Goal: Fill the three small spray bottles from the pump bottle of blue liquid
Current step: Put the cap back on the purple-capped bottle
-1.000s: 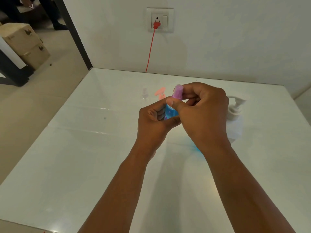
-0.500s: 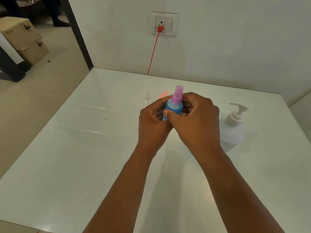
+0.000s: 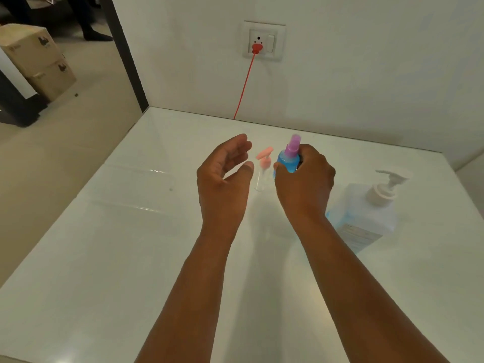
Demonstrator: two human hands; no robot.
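Observation:
My right hand [image 3: 305, 184] grips a small spray bottle [image 3: 288, 159] full of blue liquid, with a purple spray head on top, held upright above the table. My left hand [image 3: 222, 179] hovers to its left with relaxed fingers and holds nothing. Between the hands a clear small bottle with a pink pump top [image 3: 263, 171] stands on the table. The large pump bottle [image 3: 366, 216], with a white pump head and a little blue liquid low inside, stands to the right of my right arm. A third small bottle is not visible.
The white glossy table [image 3: 131, 258] meets a white wall at the back. A red cable [image 3: 243, 87] runs from a wall socket [image 3: 263, 41] down behind the table. Cardboard boxes [image 3: 39, 61] sit on the floor at far left.
My left hand has let go of the blue-filled spray bottle and moved left. My right hand now holds the bottle alone. The pink-topped bottle has come into sight between the hands.

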